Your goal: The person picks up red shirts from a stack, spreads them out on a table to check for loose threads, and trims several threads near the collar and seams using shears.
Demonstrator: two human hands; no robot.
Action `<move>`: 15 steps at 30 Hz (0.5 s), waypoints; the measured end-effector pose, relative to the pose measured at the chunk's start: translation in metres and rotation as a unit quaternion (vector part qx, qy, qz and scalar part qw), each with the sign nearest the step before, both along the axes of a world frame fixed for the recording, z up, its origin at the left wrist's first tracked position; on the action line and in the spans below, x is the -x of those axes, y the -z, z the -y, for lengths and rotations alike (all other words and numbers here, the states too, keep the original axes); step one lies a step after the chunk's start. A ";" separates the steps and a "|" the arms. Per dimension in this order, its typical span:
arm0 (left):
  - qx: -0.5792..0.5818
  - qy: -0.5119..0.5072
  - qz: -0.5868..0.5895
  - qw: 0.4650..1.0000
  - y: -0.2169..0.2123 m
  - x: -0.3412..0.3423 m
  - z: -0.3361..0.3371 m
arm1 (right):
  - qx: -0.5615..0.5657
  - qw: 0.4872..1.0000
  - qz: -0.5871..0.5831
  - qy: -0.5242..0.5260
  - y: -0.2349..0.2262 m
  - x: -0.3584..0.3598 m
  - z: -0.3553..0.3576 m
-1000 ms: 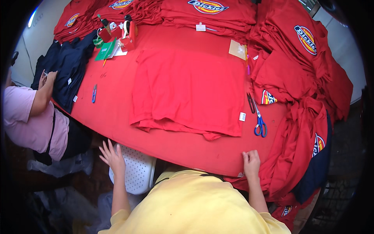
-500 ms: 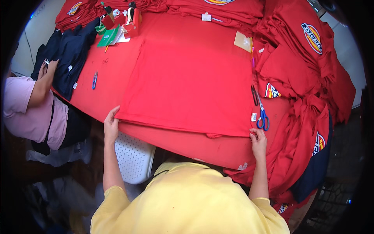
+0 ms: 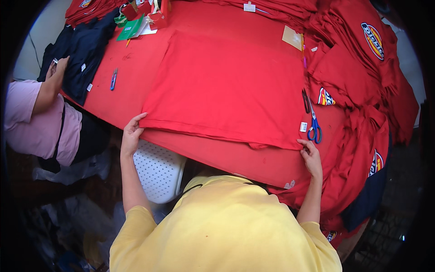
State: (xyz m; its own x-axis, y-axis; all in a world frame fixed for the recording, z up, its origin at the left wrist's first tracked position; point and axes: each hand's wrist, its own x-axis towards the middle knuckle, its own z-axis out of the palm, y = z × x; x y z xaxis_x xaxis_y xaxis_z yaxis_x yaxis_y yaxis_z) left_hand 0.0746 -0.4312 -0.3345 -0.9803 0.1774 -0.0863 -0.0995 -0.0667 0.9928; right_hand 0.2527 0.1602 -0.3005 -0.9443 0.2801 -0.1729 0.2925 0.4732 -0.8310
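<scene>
Two hands grip the near hem of a red T-shirt [image 3: 226, 86] spread flat on the red-covered worktop [image 3: 136, 81]: the left hand [image 3: 131, 133] pinches its left corner, the right hand [image 3: 310, 154] its right corner. Heaped red shirts [image 3: 362, 77] lie to the right. Blue-handled scissors [image 3: 313, 122] rest just beside the shirt's right edge. Small blue snips [image 3: 113, 78] lie left, well apart

Both hands came up from the desk edge: the left hand [image 3: 131, 133] and right hand [image 3: 309, 153] now pinch the red shirt's [image 3: 226, 86] near corners (hem pulled flatter).
</scene>
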 end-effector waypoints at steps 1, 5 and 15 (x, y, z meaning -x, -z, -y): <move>0.001 0.009 0.007 1.000 -0.001 0.001 0.003 | -0.006 1.000 0.006 0.004 -0.001 0.000 0.002; 0.008 0.001 0.020 1.000 0.001 0.004 0.003 | -0.029 0.999 0.017 0.009 -0.003 0.003 0.003; 0.122 -0.106 0.121 0.979 -0.014 0.037 -0.013 | 0.126 0.960 -0.047 0.244 0.018 0.031 -0.003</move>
State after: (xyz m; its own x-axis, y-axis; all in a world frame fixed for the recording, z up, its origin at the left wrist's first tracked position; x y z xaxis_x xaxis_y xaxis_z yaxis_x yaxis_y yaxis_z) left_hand 0.0376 -0.4183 -0.3200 -0.9386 -0.0821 -0.3352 -0.3434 0.1248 0.9309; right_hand 0.2212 0.1635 -0.3186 -0.7253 0.6545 -0.2136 0.3467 0.0792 -0.9346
